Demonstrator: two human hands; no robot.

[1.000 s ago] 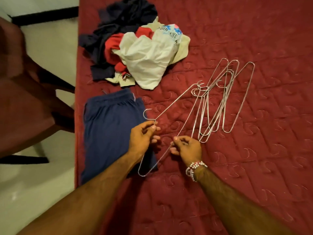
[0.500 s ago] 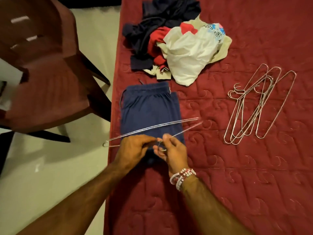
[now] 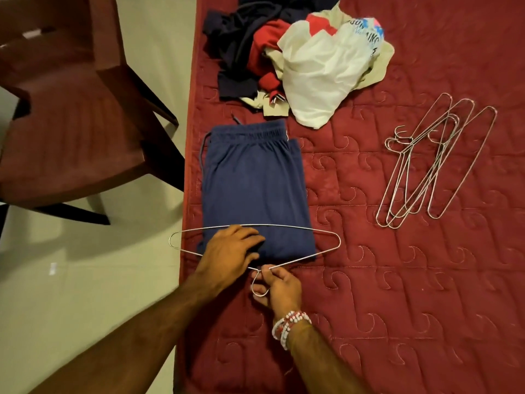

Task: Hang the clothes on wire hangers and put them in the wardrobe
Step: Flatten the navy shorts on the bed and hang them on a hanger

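Note:
Folded blue shorts point(image 3: 252, 183) lie on the red quilted bed point(image 3: 412, 294), close to its left edge. A single wire hanger point(image 3: 284, 225) lies level across the shorts' near end, with its hook toward me. My right hand point(image 3: 279, 288), with bead bracelets at the wrist, pinches the hanger at the base of the hook. My left hand point(image 3: 230, 251) reaches over the hanger's lower wire and rests on the shorts' near edge, inside the hanger's triangle. Several spare wire hangers point(image 3: 426, 172) lie bunched on the quilt to the right.
A heap of clothes point(image 3: 312, 61) in navy, red, white and beige sits on the bed beyond the shorts. A dark red-brown chair point(image 3: 71, 123) stands on the pale floor point(image 3: 85, 280) left of the bed. No wardrobe is in view.
The hanger has been turned flat, hook toward me, and lowered over the shorts' near end. My right hand now pinches the hook's base and my left hand has moved onto the cloth.

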